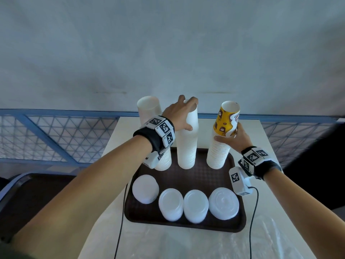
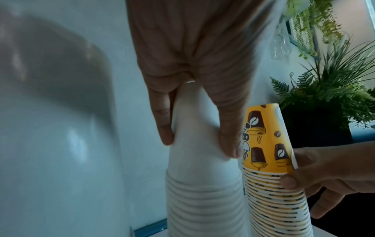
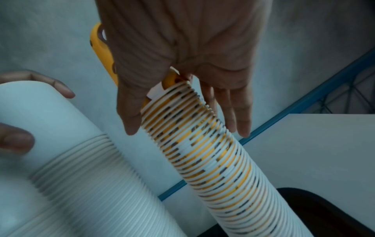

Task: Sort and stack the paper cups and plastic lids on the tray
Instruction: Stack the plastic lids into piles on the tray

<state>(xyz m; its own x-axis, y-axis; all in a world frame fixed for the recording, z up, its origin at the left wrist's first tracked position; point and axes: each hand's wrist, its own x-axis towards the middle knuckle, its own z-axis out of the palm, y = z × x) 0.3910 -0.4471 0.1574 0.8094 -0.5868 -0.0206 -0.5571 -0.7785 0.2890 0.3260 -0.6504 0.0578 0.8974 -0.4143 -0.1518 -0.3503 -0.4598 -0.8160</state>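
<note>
Three tall cup stacks stand on the back of the brown tray (image 1: 186,176): a white stack (image 1: 149,111) at left, a middle white stack (image 1: 187,146), and a yellow printed stack (image 1: 219,152) at right. My left hand (image 1: 182,113) grips the top cup of the middle white stack (image 2: 194,128), thumb on one side and fingers on the other. My right hand (image 1: 236,136) grips the yellow printed stack (image 3: 202,144) just under its top cup (image 1: 226,120), thumb and fingers around the rims. Several stacks of white plastic lids (image 1: 195,205) lie along the tray's front.
The tray sits on a white table (image 1: 248,131) with a blue mesh railing (image 1: 56,135) behind it. Clear plastic wrap (image 1: 261,240) lies on the table in front of the tray. Black cables (image 1: 121,221) hang at both tray sides. A potted fern (image 2: 324,96) stands to the right.
</note>
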